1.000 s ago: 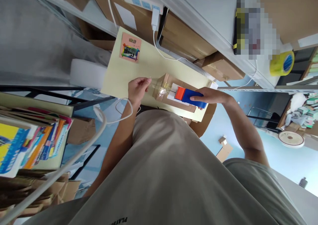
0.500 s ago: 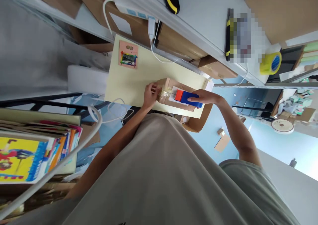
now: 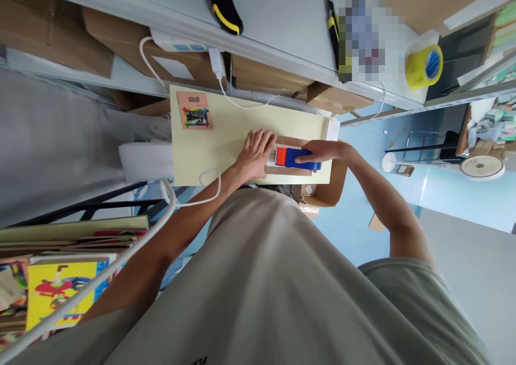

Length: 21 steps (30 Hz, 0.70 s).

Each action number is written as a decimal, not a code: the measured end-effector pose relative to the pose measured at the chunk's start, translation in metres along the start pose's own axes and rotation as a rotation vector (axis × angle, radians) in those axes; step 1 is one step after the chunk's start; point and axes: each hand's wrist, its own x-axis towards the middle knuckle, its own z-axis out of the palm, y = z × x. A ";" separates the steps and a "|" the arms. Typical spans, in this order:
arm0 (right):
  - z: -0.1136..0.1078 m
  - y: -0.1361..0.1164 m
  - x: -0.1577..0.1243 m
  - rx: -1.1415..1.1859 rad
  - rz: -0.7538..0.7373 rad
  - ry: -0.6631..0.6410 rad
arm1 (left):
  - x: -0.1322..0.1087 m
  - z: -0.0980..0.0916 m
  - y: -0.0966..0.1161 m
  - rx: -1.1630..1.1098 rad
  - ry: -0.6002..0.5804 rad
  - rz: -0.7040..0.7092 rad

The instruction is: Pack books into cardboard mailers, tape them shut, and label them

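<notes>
A person in a grey-green shirt (image 3: 262, 279), with a grey shelf (image 3: 278, 21) ahead, works at a pale yellow counter (image 3: 226, 123). Beneath the shelf, a brown carton (image 3: 121, 40) carries a white label (image 3: 173, 68), its print too small to make out. A book with a yellow cover (image 3: 60, 290) lies well left of the counter's near edge, its lettering unclear. A cardboard box (image 3: 290, 171) lies near the counter's near right corner. The left hand (image 3: 256, 155) rests palm down over its left end, fingers extended and slightly spread. A yellow tape roll (image 3: 415, 69) sits at the shelf's right end. Over the box, the right hand (image 3: 320, 151) wraps a blue-and-orange tape dispenser (image 3: 293, 159), thumb against its side. A pink card (image 3: 194, 100) with a rainbow-framed picture occupies the counter's far left corner. Dark letters (image 3: 199, 361) on the shirt read "PLA", cut off below.
</notes>
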 end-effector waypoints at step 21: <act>-0.063 0.231 -0.057 0.033 -0.185 -0.112 | 0.006 0.004 0.027 0.142 -0.054 -0.256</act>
